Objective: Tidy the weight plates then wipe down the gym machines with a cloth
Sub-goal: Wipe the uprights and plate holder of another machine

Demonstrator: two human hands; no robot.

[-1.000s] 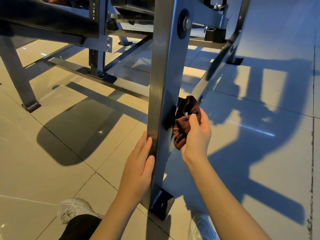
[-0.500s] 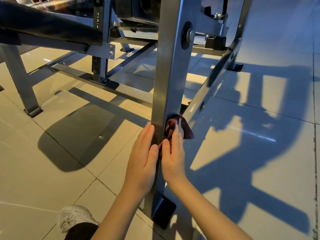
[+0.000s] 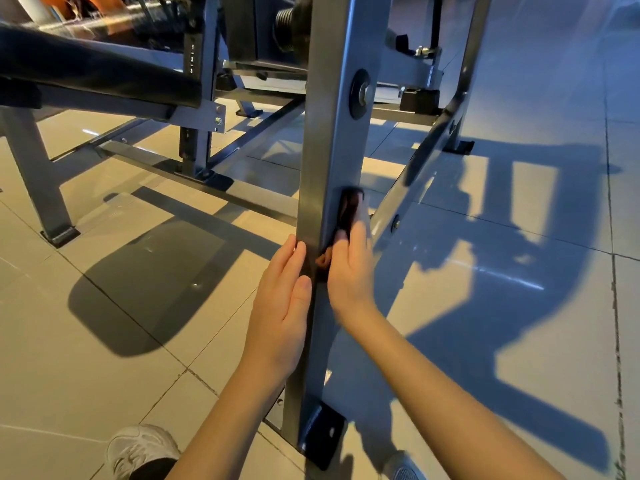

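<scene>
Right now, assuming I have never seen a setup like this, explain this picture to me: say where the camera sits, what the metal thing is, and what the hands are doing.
There is no robot here. One camera sits on a person's head and looks down at their own hands. The grey upright post is part of a gym machine's frame, standing on a tiled floor. A black padded bench shows at the upper left. The left hand rests flat on the post's left edge. The right hand presses a dark brown cloth against the post's front face to wipe it. A white shoe shows at the bottom.
</scene>
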